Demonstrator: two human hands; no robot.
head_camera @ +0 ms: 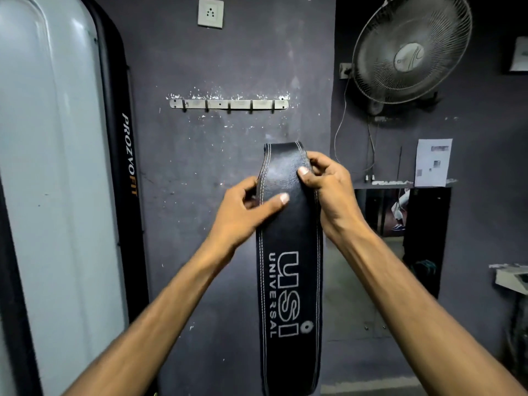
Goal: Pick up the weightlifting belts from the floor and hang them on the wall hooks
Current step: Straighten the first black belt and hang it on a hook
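Observation:
A black leather weightlifting belt [290,281] with white stitching and "USI UNIVERSAL" lettering hangs down in front of the dark wall, held by both hands near its folded top. My left hand [248,212] grips its left edge, thumb across the front. My right hand [325,181] pinches the right edge a little higher. A metal hook rail [228,104] with several bare hooks is fixed to the wall above and to the left of the belt's top. The belt's lower end runs out of the bottom of the view.
A white and black machine panel [57,181] marked "PROZVOFIT" fills the left side. A wall socket [211,12] sits above the rail. At the upper right hangs a wall fan [411,50] with a dangling cord, above a shelf with a paper sheet [433,162].

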